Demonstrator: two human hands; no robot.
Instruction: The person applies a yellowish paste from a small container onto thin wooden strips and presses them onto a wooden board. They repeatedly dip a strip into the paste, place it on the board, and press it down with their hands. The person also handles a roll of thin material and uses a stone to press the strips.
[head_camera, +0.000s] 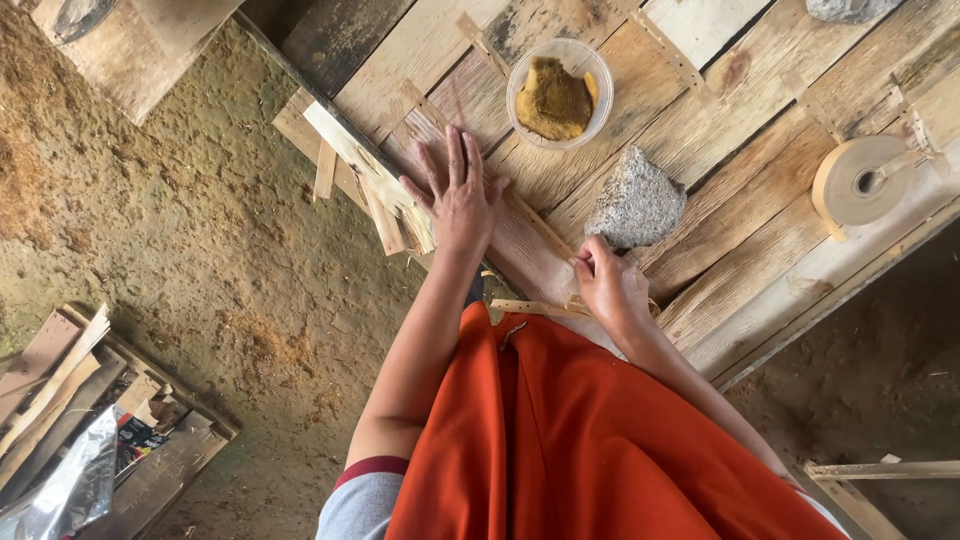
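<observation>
Left hand, fingers spread flat, presses a thin wood strip against the plank worktop; right hand apparently pinches a slender sliver at the near edge. Step: holding stock steady. Next likely needs firm downward pressure.

Silver foil bag + small printed pack, btm-left among wood scraps.

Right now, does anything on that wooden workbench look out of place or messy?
A few thin wood strips hang askew over the bench's edge beside the flat left hand, not stacked neatly. A rough grey stone sits on the planks near the right hand, odd among the wood pieces. Sawdust litters the dirt floor. Nothing looks spilled from the plastic bowl.
</observation>
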